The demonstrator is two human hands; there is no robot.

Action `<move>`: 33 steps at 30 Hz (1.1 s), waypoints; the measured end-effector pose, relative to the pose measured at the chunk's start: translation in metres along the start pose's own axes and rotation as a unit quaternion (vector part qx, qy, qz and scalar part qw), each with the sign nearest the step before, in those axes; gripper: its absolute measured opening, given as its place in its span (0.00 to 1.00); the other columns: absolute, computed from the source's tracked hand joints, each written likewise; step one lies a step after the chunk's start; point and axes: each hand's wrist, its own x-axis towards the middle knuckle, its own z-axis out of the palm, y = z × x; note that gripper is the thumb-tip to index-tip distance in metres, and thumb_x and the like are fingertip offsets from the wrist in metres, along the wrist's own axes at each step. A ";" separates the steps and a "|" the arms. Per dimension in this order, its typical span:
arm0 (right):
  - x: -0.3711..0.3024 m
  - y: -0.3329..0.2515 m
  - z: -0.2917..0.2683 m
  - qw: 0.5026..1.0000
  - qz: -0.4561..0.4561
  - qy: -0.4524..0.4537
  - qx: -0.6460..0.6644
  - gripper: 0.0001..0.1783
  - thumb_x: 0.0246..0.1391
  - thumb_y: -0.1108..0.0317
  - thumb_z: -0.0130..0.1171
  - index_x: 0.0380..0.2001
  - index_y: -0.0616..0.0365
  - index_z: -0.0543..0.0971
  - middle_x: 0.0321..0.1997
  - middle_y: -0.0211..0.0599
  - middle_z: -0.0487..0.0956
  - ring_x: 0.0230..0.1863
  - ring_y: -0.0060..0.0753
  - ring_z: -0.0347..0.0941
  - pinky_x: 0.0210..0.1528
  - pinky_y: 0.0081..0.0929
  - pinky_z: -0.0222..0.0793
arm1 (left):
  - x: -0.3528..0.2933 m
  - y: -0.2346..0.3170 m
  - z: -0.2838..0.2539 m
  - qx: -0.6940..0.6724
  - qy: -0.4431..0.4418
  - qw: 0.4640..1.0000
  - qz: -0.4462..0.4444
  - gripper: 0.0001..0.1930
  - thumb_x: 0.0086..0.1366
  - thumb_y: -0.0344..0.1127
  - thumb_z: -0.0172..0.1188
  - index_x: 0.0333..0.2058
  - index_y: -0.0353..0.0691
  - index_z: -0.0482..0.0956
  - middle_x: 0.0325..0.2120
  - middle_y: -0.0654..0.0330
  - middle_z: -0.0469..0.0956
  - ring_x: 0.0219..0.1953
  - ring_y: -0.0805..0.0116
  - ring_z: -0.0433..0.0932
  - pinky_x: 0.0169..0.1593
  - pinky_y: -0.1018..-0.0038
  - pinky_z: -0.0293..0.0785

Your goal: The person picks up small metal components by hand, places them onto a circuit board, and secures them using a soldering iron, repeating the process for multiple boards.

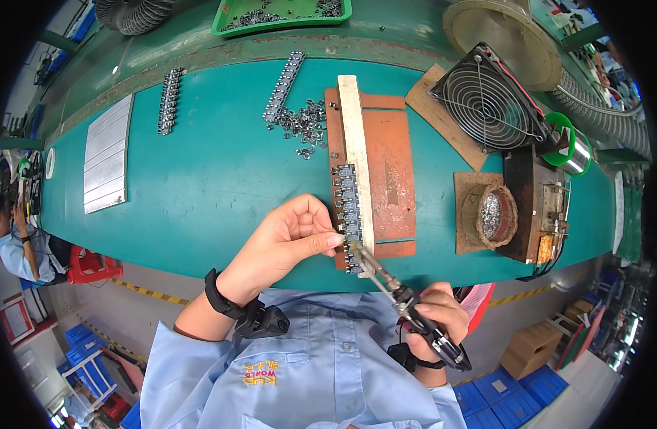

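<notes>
A strip of small dark circuit boards (348, 196) lies along a pale bar (354, 125) on a reddish-brown board (389, 179). My left hand (289, 232) is closed in a pinch at the strip's left edge, thumb and forefinger together near its lower part. Whatever small thing they pinch is hidden. In my right hand (441, 318) is a black soldering iron (423, 314) with a thin metal tube beside its shaft. Its tip meets the lower part of the strip, close to my left thumb; whether it touches a joint is too small to tell.
Loose small metal parts (307, 123) lie left of the board, beside another board strip (284, 86). Farther left are a third strip (169, 101) and a grooved metal plate (107, 156). Rightward stand a fan (486, 100), solder spool (577, 151), round pot (513, 218) and dark box (523, 179).
</notes>
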 end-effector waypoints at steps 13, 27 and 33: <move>-0.043 0.022 -0.008 0.900 0.173 0.310 -0.252 0.24 0.46 0.76 0.51 0.50 0.59 0.62 0.39 0.37 0.68 0.35 0.26 0.66 0.37 0.18 0.64 | -0.001 0.002 -0.001 0.008 -0.003 1.000 -0.006 0.07 0.58 0.27 0.56 0.31 0.37 0.67 0.27 0.64 0.73 0.31 0.78 0.73 0.37 0.82 0.70; -0.007 0.030 0.031 0.956 0.117 0.268 0.013 0.22 0.45 0.74 0.53 0.46 0.61 0.64 0.46 0.40 0.63 0.40 0.30 0.65 0.41 0.24 0.63 | -0.052 0.065 0.086 -0.251 -0.484 0.709 0.447 0.35 0.60 0.60 0.40 0.43 0.27 0.67 0.38 0.46 0.71 0.39 0.56 0.71 0.51 0.64 0.59; -0.004 0.030 0.034 0.954 0.135 0.259 -0.060 0.23 0.52 0.72 0.49 0.52 0.62 0.61 0.42 0.39 0.68 0.33 0.22 0.62 0.41 0.19 0.60 | -0.066 0.068 0.082 -0.258 -0.494 0.694 0.456 0.39 0.60 0.65 0.35 0.41 0.25 0.70 0.35 0.44 0.74 0.35 0.57 0.73 0.44 0.66 0.67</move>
